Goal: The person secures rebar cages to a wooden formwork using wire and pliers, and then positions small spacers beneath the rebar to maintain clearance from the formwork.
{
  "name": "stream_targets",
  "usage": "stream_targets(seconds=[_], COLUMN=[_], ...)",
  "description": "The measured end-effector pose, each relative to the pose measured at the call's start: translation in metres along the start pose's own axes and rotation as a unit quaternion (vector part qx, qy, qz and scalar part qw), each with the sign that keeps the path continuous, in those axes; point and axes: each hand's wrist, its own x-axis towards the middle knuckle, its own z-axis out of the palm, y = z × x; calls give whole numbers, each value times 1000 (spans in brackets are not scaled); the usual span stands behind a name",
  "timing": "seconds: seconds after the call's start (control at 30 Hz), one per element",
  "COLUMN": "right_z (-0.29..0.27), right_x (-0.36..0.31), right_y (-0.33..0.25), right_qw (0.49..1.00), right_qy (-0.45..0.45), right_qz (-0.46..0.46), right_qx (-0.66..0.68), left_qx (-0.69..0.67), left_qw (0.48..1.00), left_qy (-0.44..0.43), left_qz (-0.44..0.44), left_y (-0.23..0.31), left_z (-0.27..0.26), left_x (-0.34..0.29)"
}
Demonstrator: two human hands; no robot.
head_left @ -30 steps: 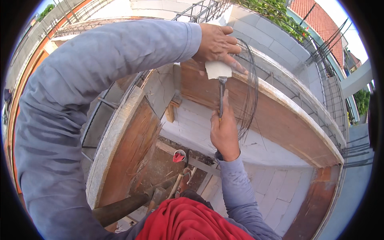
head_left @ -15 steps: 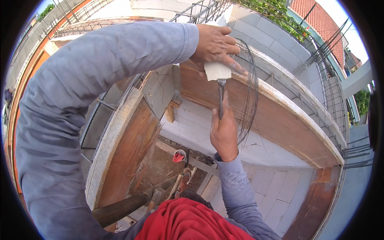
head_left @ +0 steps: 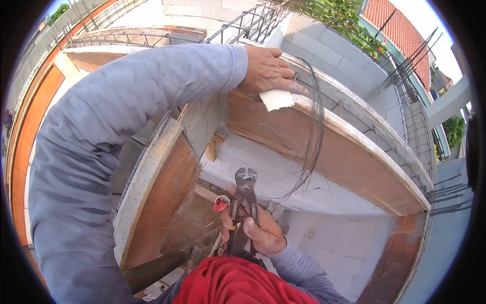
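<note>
My left hand (head_left: 268, 72) reaches across to the top edge of a formwork board (head_left: 349, 147), its fingers bent over a flat white piece with ragged edges (head_left: 277, 100). That piece is pressed against the board's upper edge, and part of it is hidden beneath the hand. Lower down and nearer my body, my right hand (head_left: 260, 228) grips a pair of dark pincers (head_left: 245, 190) by the handles, with the head pointing away from me. Beside the left hand, a bundle of thin black tie wire (head_left: 316, 126) hangs in a loop over the board.
Another board (head_left: 162, 197) with a rough concrete-crusted edge stands at left. Steel rebar (head_left: 250, 20) rises at the back, and more bars (head_left: 450, 195) stick out at right. Below are a small container with something red (head_left: 221, 203), a round post (head_left: 157, 268) and pale block walls (head_left: 344, 243).
My right hand has drawn the pincers down from the white piece toward my body, and their head now shows. The left hand stays at the board with the piece.
</note>
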Motion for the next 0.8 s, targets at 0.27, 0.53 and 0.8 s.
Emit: stream_targets(seconds=[0.27, 0.53, 0.8], right_z=[-159, -192, -100], right_x=[-18, 24, 105], right_y=[-246, -243, -240], right_qw=[398, 299, 433], right_qy=[299, 278, 176], right_qz=[-18, 159, -75], right_qx=[-867, -899, -881], left_qx=[-32, -32, -619], left_qw=[999, 999, 673], left_qy=[38, 30, 301], left_qz=[18, -30, -271], left_y=[-4, 5, -74], left_z=[2, 15, -26], left_x=[7, -3, -59])
